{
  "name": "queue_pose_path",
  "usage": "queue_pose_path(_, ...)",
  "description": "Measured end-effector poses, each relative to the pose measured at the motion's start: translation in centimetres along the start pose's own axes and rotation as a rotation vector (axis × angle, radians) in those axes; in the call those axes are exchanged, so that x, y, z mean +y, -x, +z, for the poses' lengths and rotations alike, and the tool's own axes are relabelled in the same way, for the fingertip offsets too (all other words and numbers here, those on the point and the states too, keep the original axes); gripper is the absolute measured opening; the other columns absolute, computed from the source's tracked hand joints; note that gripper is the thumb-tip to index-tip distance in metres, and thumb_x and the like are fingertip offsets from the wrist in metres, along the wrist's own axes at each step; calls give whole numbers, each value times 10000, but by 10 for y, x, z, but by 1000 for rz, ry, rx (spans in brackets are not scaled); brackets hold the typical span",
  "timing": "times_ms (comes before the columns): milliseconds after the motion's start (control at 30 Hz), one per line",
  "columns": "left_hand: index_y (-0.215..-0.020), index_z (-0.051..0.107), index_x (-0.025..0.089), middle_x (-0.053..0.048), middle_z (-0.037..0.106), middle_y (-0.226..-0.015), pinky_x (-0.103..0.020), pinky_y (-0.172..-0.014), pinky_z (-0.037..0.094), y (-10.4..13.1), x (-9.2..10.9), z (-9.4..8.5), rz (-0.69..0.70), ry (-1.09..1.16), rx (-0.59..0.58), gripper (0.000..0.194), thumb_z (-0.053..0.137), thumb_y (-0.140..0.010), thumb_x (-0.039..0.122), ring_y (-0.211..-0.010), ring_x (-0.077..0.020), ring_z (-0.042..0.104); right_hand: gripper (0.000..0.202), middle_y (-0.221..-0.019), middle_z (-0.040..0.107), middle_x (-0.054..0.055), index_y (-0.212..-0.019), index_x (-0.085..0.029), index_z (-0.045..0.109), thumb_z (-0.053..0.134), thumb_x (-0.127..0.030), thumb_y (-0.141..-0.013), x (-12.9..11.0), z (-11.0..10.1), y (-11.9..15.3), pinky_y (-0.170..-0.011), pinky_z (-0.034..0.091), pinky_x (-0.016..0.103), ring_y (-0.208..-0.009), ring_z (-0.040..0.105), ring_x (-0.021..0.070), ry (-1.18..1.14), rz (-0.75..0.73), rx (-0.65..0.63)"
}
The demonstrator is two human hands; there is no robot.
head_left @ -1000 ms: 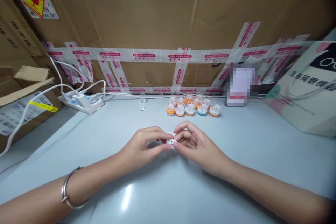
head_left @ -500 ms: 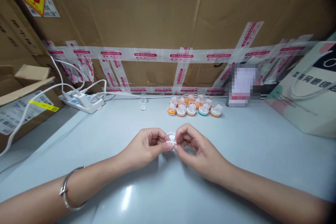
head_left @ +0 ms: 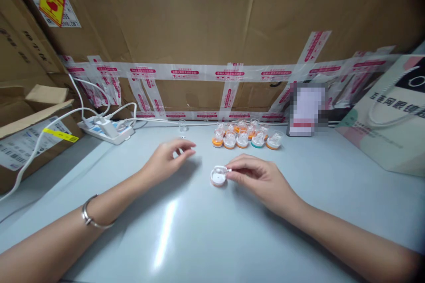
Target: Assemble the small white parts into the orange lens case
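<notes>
Right hand (head_left: pixel 262 177) fingers pinching small round orange-based plastic cap (head_left: pixel 218 176) on pale tabletop (head_left: pixel 206 239); contents unclear. Left hand (head_left: pixel 165 160) open, empty, near tiny clear cup (head_left: pixel 182 125). Cluster of clear-domed orange-based capsules (head_left: pixel 244 136) behind.

Pale grey table (head_left: pixel 206 239) w/ small parts, glossy top.
Orange-based round cap (head_left: pixel 218 177) lies at right grip (head_left: pixel 262 177) fingertips; cluster of small orange/teal-based clear pieces (head_left: pixel 245 137) just beyond it. Tiny clear piece (head_left: pixel 182 125) past left grip (head_left: pixel 166 159); white power strip (head_left: pixel 108 129) w/ cables further to its left, cardboard box (head_left: pixel 29 141) beyond that. Paper bag (head_left: pixel 388 115) far right of right grip.
</notes>
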State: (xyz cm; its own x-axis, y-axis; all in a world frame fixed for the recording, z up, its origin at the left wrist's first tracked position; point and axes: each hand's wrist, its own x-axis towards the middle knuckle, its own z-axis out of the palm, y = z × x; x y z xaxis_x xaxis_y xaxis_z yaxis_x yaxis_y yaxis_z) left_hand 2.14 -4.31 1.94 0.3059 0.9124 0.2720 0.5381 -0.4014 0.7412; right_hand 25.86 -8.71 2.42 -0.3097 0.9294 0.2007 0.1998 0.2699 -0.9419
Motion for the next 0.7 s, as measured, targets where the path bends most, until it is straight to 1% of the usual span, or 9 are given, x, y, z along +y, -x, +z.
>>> queue_pose_path(67,-1049,620,174,-86,633,-988,-334,-800,460,-11,-20,-10,134,-257,116,267,479,-859,298,-886,-193,575,155,-840,700,34,-749,-189,697,725,-318,-668,2,0,-4,-767,483,288,-796,639,161,-230,235,21)
queue_pose_path(100,-1104,594,173,-95,615,-1049,-355,-843,452,-16,-30,-14,183,-334,135,294,448,-871,278,-954,-205,563,191,-827,703,33,-748,-176,692,752,-317,-634,3,0,-5,-768,487,284,-785,644,157,-325,324,25)
queue_pose_path(133,-1156,563,172,-103,590,-1119,-373,-887,437,-21,-39,-16,223,-387,130,322,425,-880,263,-1020,-214,544,224,-806,705,33,-748,-165,685,775,-310,-603,3,0,-6,-766,492,281,-770,649,153,-402,393,29)
queue_pose_path(200,-1196,539,160,-117,561,-1188,-388,-933,415,-28,-53,-16,277,-457,83,348,395,-889,242,-1085,-225,520,256,-758,705,32,-732,-148,668,805,-278,-559,3,1,-6,-760,505,272,-741,659,146,-517,474,40)
queue_pose_path(300,-1099,613,155,-116,606,-1114,-354,-903,440,-33,-64,-11,302,-498,2,319,381,-892,225,-1017,-218,560,241,-727,705,32,-727,-137,656,806,-229,-562,2,2,-6,-733,527,246,-700,669,129,-598,529,44)
queue_pose_path(367,-1022,650,160,-108,631,-1038,-332,-865,455,-34,-66,-8,300,-503,-13,305,379,-890,213,-955,-206,578,224,-729,705,29,-748,-136,662,795,-208,-583,2,3,-6,-705,535,217,-674,668,112,-600,541,44)
queue_pose_path(533,-923,664,135,-116,634,-907,-330,-780,465,-33,-62,-11,266,-510,17,280,397,-875,203,-850,-207,583,179,-718,696,28,-748,-129,668,772,-204,-623,3,3,-6,-642,537,175,-645,661,94,-582,539,38)
queue_pose_path(633,-945,651,129,-107,648,-884,-319,-762,468,-27,-50,-8,268,-484,39,255,422,-870,213,-817,-193,592,164,-722,690,33,-731,-124,654,764,-200,-635,2,3,-5,-639,544,174,-660,665,102,-600,553,40)
queue_pose_path(700,-996,633,143,-83,663,-891,-281,-736,477,-20,-34,-2,243,-360,45,241,447,-870,232,-793,-163,602,169,-745,690,35,-725,-123,643,766,-192,-632,1,3,-6,-662,552,176,-681,668,105,-619,565,56)
